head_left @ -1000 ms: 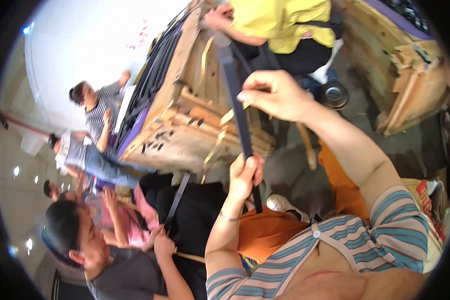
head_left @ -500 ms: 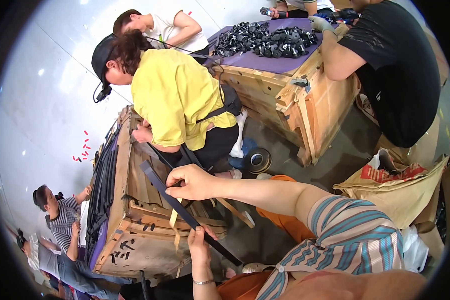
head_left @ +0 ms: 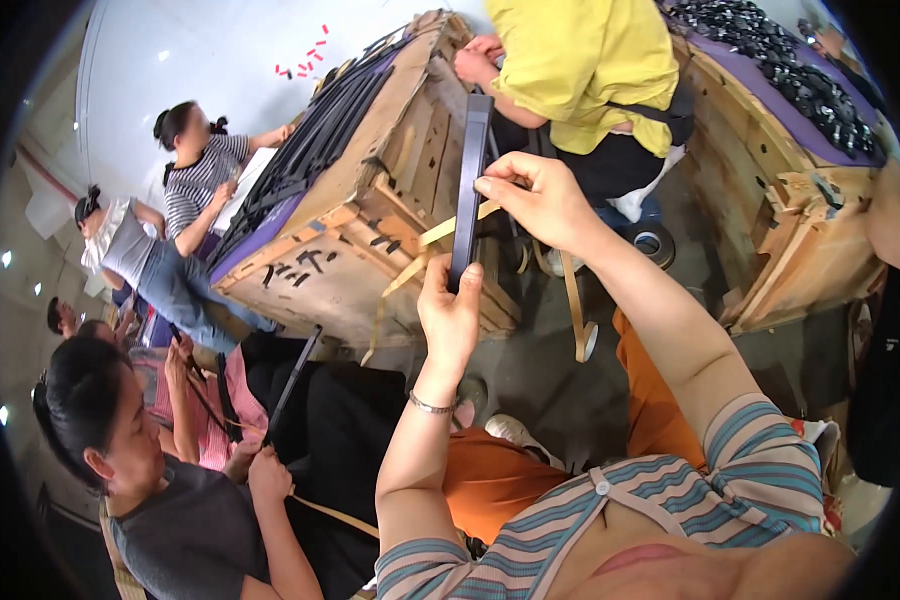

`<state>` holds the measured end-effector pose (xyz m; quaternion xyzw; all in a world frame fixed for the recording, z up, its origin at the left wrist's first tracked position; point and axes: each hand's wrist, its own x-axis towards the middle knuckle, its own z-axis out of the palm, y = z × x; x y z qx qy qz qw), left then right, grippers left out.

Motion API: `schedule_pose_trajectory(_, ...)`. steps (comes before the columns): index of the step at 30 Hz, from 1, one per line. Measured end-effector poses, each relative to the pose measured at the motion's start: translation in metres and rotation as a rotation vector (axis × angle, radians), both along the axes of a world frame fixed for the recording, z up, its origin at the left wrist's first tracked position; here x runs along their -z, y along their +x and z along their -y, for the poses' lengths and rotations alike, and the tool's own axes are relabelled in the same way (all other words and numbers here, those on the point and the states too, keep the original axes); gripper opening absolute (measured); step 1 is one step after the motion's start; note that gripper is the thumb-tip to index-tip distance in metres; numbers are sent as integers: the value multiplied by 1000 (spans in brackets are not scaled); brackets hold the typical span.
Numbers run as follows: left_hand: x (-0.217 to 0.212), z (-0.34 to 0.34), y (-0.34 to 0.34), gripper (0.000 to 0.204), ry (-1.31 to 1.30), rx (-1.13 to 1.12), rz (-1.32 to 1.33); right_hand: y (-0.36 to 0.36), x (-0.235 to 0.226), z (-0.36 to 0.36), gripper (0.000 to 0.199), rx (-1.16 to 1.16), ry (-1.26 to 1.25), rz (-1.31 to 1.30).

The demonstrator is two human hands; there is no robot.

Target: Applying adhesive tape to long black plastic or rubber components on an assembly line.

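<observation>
A long, flat black strip (head_left: pixel 468 215) stands nearly upright before me, tilted slightly. Its lower part is in my left hand (head_left: pixel 448 308), thumb on the near side and fingers curled round it. My right hand (head_left: pixel 545 198) is closed in a pinch at the strip's right edge, thumb tip on it. A narrow yellowish tape (head_left: pixel 438 232) passes behind the strip close under those fingers and hangs down to the left. Whether the right fingers also hold this tape is hidden. Another length of yellowish tape (head_left: pixel 573 300) hangs below my right wrist, with a white piece at its end.
A wooden crate (head_left: pixel 305 275) ahead carries many black strips (head_left: pixel 315 150). Beside it stands a person in yellow (head_left: pixel 590 60). Another crate (head_left: pixel 820 235) at right bears dark parts. A roll of tape (head_left: pixel 652 243) lies on the floor. A co-worker (head_left: pixel 190 520) sits close on my left.
The view has swung left, bringing the seated co-worker into sight. The black strip has turned from a slant to nearly upright, and both hands have stayed on or beside it.
</observation>
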<state>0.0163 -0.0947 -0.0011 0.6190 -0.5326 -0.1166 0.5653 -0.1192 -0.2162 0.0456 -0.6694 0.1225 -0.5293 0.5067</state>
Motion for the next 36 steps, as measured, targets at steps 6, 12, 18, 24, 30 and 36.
schedule_pose_trajectory(6,-2,-22,7,23,60,-27,68,-3,18,-6,14,-54,-4,-121)
schedule_pose_trajectory(12,-8,-39,7,20,6,65,-103,-9,8,-21,12,-127,29,-125)
schedule_pose_trajectory(18,-16,-52,22,18,-81,44,-117,-5,6,-34,20,-153,77,-77)
schedule_pose_trajectory(24,-22,-63,30,19,-9,54,-123,-5,7,-37,20,-174,79,-87)
schedule_pose_trajectory(30,-27,-69,32,24,25,243,-313,-8,5,-39,20,-221,16,-127)
schedule_pose_trajectory(36,-31,-68,29,34,75,362,-410,-8,6,-38,22,-220,9,-118)
